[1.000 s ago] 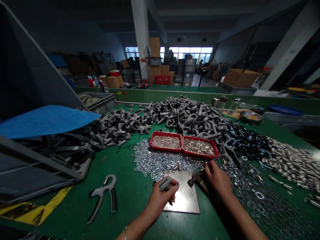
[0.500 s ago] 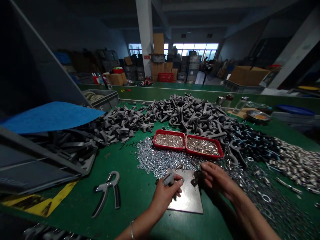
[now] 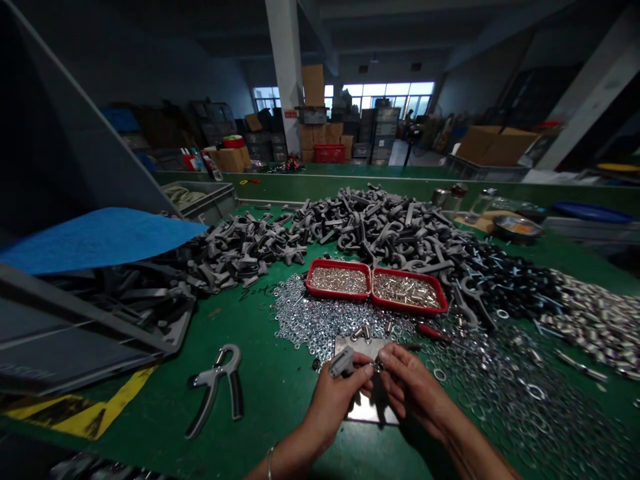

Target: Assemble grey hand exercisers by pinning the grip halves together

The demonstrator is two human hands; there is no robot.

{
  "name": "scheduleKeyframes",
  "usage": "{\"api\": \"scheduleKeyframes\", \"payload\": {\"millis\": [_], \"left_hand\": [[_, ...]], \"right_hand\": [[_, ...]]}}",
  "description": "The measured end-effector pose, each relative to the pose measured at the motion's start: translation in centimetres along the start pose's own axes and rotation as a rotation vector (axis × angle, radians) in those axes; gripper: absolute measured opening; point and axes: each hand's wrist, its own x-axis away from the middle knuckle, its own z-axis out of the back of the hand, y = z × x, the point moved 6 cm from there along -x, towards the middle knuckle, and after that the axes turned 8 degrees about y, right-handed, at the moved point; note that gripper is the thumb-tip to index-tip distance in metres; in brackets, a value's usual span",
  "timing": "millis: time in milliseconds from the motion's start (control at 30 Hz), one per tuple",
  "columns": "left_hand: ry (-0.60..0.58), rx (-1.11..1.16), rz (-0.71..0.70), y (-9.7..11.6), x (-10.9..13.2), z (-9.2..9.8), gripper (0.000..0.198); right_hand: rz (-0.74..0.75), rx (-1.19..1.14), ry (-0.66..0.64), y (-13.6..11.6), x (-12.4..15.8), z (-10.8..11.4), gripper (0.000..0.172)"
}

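Observation:
My left hand (image 3: 336, 395) is closed round a small grey plastic handle piece (image 3: 342, 363), held just above a flat metal plate (image 3: 367, 408) on the green table. My right hand (image 3: 407, 383) sits right beside it, fingertips pinched on something small and shiny against the grey piece; I cannot make out what. Just beyond the plate lies a heap of silver washers and nuts (image 3: 310, 320). Behind that stand two red trays (image 3: 376, 288) filled with small metal parts.
A finished hand gripper (image 3: 216, 388) lies at the left front. A big pile of grey handle parts (image 3: 350, 230) covers the table's middle. Black parts and silver rings spread to the right (image 3: 520, 347). A tilted grey bin with a blue sheet (image 3: 95, 237) stands on the left.
My right hand has come left from the plate's right edge to meet the left hand. The dark tool it was touching is no longer under it. The left hand keeps hold of the grey piece.

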Motion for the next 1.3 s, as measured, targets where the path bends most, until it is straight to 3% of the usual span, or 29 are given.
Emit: {"api": "scheduleKeyframes", "payload": {"millis": [200, 267, 367, 433, 500, 600, 733, 867, 1000, 1100, 1200, 1300], "left_hand": [[-0.108, -0.172, -0.120, 0.2, 0.4, 0.7, 0.023], [-0.141, -0.372, -0.253, 1.1, 0.8, 1.4, 0.019], [-0.177, -0.607, -0.419, 2.6, 1.5, 2.9, 0.043], [-0.192, -0.578, -0.373, 2.6, 1.4, 4.0, 0.054], [-0.223, -0.425, -0.242, 1.9, 0.9, 4.3, 0.049], [-0.262, -0.188, -0.108, 0.7, 0.3, 3.2, 0.040], [-0.193, -0.253, -0.205, 0.7, -0.2, 1.4, 0.048], [-0.096, -0.376, -0.286, 0.7, 0.0, 1.0, 0.039], [-0.008, -0.359, -0.290, -0.1, 0.3, 0.9, 0.038], [0.032, -0.238, -0.206, -1.1, 0.5, 0.5, 0.036], [-0.092, -0.054, -0.016, -2.1, 1.3, -0.3, 0.031], [-0.402, -0.064, 0.120, -1.7, 3.1, -1.3, 0.034]], "right_hand": [[-0.128, -0.050, -0.039, 0.4, 1.4, -0.3, 0.022], [-0.066, 0.080, -0.044, 0.1, 1.6, 0.5, 0.025], [0.127, 0.397, 0.065, -1.1, 1.7, 2.6, 0.029], [0.192, 0.513, 0.112, -1.8, 2.0, 3.4, 0.029], [0.199, 0.536, 0.111, -2.0, 2.4, 3.4, 0.028], [0.195, 0.550, 0.119, -1.9, 2.9, 2.8, 0.031], [0.237, 0.546, 0.147, -1.5, 3.1, 2.1, 0.029], [0.215, 0.415, 0.190, -0.8, 3.2, 2.0, 0.031], [0.240, 0.314, 0.296, -0.3, 3.4, 1.4, 0.038], [0.315, 0.338, 0.357, -0.1, 3.8, 0.5, 0.036], [0.413, 0.448, 0.388, -0.4, 4.4, 0.1, 0.029], [0.380, 0.469, 0.296, -0.3, 4.4, 0.1, 0.026]]}}
